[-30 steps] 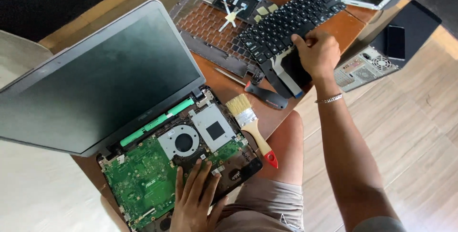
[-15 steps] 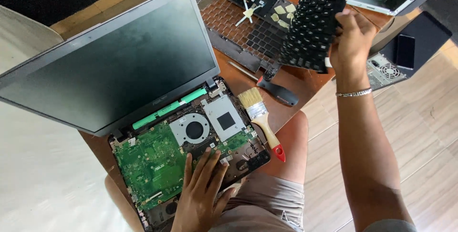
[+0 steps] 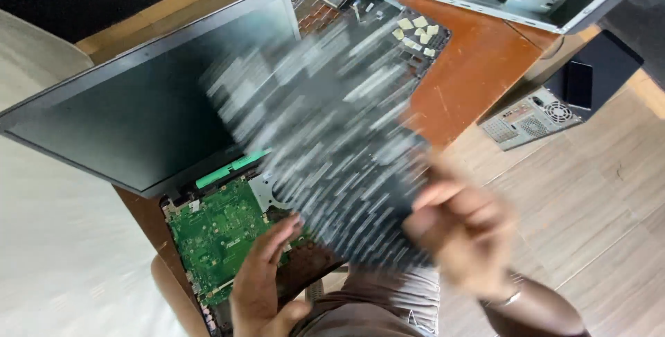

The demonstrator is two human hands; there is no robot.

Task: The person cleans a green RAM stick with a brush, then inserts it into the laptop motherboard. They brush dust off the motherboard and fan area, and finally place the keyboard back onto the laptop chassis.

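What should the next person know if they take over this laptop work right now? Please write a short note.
Right hand: grips the black flat laptop keyboard, blurred, above the opened laptop.
Left hand: rests on the laptop's bare green circuit board.
Dark laptop screen: open, tilted back.
Done: keyboard is off the brown wooden table.
Left: keyboard is not seated on the laptop.

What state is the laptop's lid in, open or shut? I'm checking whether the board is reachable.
Open. The laptop has its dark screen raised and tilted back, and the green circuit board lies bare below it, under the left hand.
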